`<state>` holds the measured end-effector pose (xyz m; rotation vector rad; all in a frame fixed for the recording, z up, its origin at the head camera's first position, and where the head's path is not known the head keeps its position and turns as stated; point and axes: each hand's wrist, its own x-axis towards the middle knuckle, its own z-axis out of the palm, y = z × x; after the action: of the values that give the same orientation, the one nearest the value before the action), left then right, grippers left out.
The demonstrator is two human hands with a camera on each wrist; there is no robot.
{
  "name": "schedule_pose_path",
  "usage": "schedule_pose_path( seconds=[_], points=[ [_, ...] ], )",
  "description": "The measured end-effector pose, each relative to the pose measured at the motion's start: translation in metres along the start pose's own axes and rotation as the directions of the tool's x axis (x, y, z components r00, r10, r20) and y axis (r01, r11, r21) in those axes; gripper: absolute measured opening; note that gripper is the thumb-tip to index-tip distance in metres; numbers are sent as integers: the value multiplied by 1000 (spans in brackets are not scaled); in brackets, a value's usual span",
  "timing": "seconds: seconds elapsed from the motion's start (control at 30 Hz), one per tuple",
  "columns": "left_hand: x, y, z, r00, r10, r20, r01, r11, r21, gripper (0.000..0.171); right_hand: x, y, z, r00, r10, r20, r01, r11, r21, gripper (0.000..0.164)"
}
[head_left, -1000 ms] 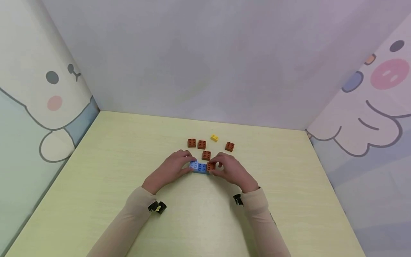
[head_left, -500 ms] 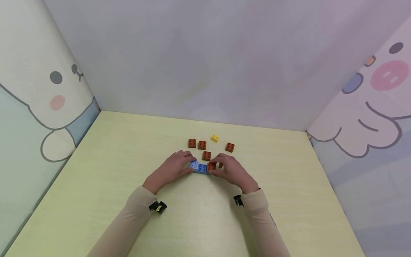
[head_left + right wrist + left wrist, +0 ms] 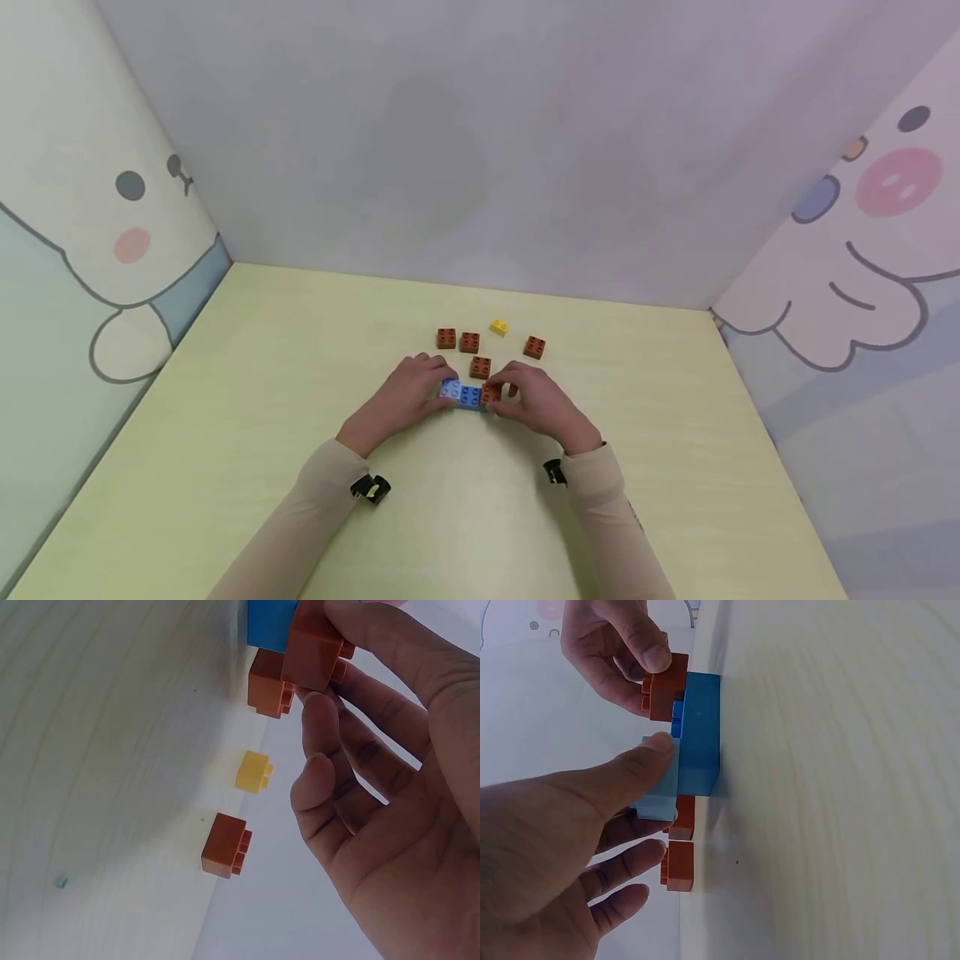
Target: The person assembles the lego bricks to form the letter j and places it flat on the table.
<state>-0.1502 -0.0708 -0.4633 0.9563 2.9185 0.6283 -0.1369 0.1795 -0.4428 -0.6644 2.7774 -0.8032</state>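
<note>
A long blue toy building brick (image 3: pixel 702 739) stands on the table in front of the person. At its left end sits a light blue brick (image 3: pixel 658 780), which my left hand (image 3: pixel 405 393) pinches between thumb and fingers. My right hand (image 3: pixel 543 404) grips a reddish-brown brick (image 3: pixel 311 646) over the blue brick's other end, thumb on the near side and fingertips behind. Between these two bricks, bare studs of the blue brick show in the head view. The right wrist view shows the brown brick's studs facing away from the table.
Behind the blue brick lie loose reddish-brown bricks: one close behind (image 3: pixel 481 367), a pair farther back (image 3: pixel 458 340) and one at the right (image 3: pixel 535 347). A small yellow brick (image 3: pixel 499 327) lies among them. Walls enclose the pale table (image 3: pixel 300 333) at the back and sides.
The head view has shifted slightly. Both hands keep their hold on the bricks, and the loose bricks stay where they were.
</note>
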Motion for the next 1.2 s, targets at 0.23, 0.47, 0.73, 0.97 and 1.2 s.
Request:
schedule_pose_path(
  seconds=[0.23, 0.47, 0.73, 0.97, 1.2],
  points=[
    [3, 1, -4, 1000, 2, 21, -2, 1000, 30, 38, 1, 3, -5, 1000, -19, 2, 19, 1000, 4, 28],
    [5, 1, -3, 999, -22, 44, 20, 999, 43, 40, 3, 18, -15, 996, 3, -93, -7, 999, -41, 28],
    [2, 1, -4, 999, -23, 38, 22, 999, 30, 40, 6, 36, -31, 980, 29, -197, -42, 997, -65, 28],
    [1, 1, -4, 998, -25, 51, 24, 999, 25, 40, 12, 52, -33, 958, 97, -271, -130, 986, -108, 27],
    [0, 0, -1, 998, -27, 54, 26, 999, 31, 40, 18, 59, -34, 947, 162, -277, -202, 972, -121, 40]
  ],
)
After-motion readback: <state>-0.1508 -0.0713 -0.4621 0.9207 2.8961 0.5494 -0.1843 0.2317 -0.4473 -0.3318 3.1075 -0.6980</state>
